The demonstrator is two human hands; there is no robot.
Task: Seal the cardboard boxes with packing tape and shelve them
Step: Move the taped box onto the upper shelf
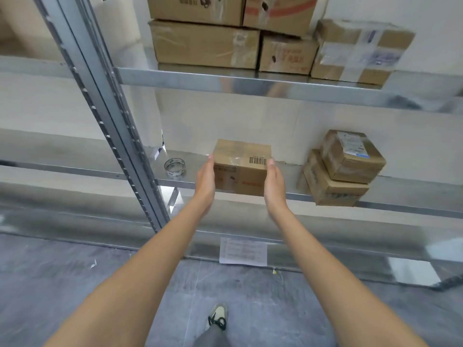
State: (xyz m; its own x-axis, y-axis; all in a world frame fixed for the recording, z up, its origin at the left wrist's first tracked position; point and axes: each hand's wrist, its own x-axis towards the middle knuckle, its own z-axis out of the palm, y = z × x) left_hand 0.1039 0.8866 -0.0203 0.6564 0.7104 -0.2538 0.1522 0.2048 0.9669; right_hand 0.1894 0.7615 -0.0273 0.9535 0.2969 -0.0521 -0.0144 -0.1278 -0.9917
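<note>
I have both hands flat against the small box (241,166), the left hand (206,182) pressed to its left side and the right hand (274,184) to its right side, fingers straight and together, so the box is squeezed between my palms rather than gripped by curled fingers. The box sits on the middle shelf (375,204), its near face at or slightly over the front edge. I cannot tell whether its full weight is on the metal yet. Clear tape glints across its top beside the barcode, so I judge this one sealed and in the shelving step.

To its left on the same shelf lies the tape roll (174,167), near the upright post (107,113). Toward the right end, two stacked boxes (343,169) overhang the front edge. The upper shelf (250,82) carries a row of larger boxes (250,36), several showing tape.

By my reckoning, what remains here is pushing this box further in; whether more unsealed boxes wait elsewhere is out of view.
</note>
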